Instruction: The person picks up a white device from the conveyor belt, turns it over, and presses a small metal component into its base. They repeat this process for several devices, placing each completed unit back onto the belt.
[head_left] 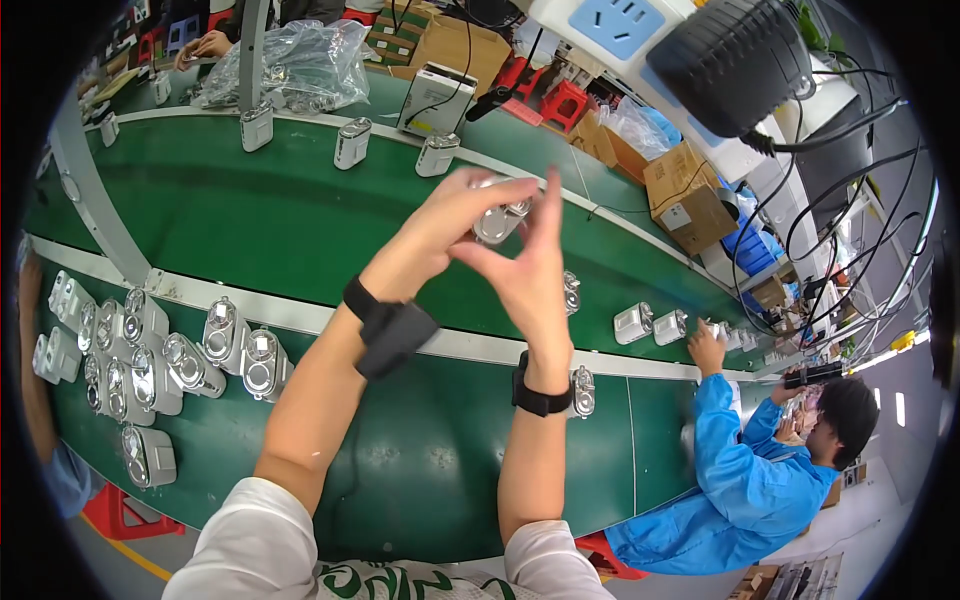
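My left hand [448, 225] is closed on a small white oblong device with round silver faces [494, 226], held up over the green conveyor belt [270, 220]. My right hand [532, 270] is beside the device, its thumb and fingers spread around it; blur hides whether it touches. One similar device [571, 293] stands partly behind my right hand, and another device [583, 392] stands near my right wrist. Beyond my hands, another white device [437, 155] stands at the far edge of the belt.
Many similar devices [145, 380] are grouped on the green table at the left. A co-worker in blue [740, 460] reaches toward a row of devices [670, 327] at the right. A metal post [95, 200], a power strip [610, 25] with a black adapter [735, 65], and hanging cables surround the belt.
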